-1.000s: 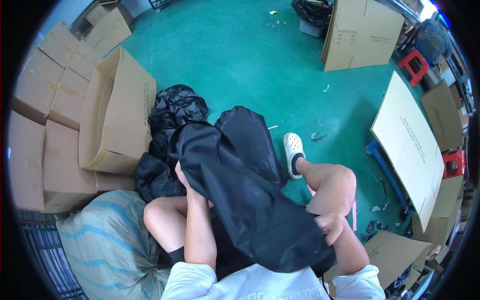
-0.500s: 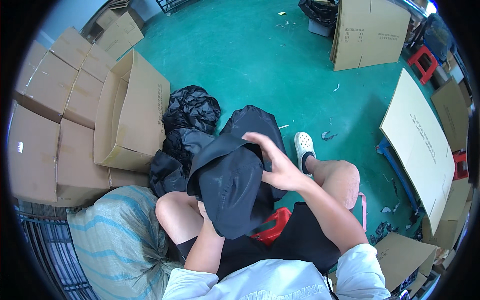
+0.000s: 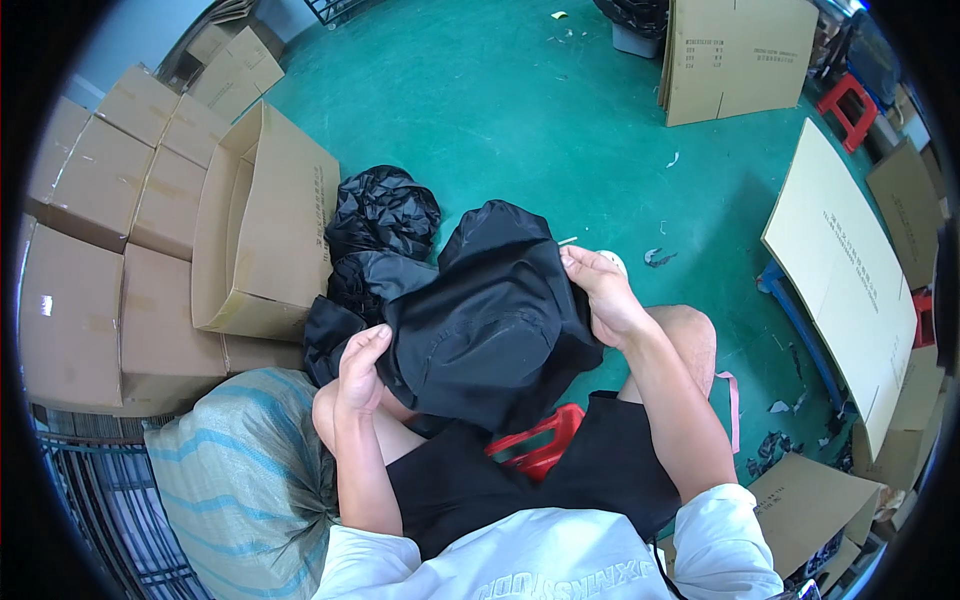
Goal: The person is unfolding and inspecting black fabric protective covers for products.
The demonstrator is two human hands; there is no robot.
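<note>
A black fabric bucket hat (image 3: 485, 345) is stretched out over my lap, its stitched crown facing up and its brim spread wide. On the left, my left hand (image 3: 362, 370) pinches the brim between thumb and fingers. My right hand (image 3: 602, 292) grips the hat's far right edge, with the thumb on top. Just beyond the hat, more black fabric (image 3: 500, 222) rises in a rounded heap; where it parts from the hat I cannot tell.
Crumpled black plastic bags (image 3: 382, 212) lie beside an opened carton (image 3: 285, 225) and stacked cartons (image 3: 100, 180) at left. A striped woven sack (image 3: 235, 465) bulges by my left leg. A red stool (image 3: 540, 450) shows between my legs. Right of me leans a large cardboard sheet (image 3: 840, 280).
The hat has been turned and spread out flatter. My left hand came out from beneath it to its left edge; my right hand moved from its top to the right edge.
</note>
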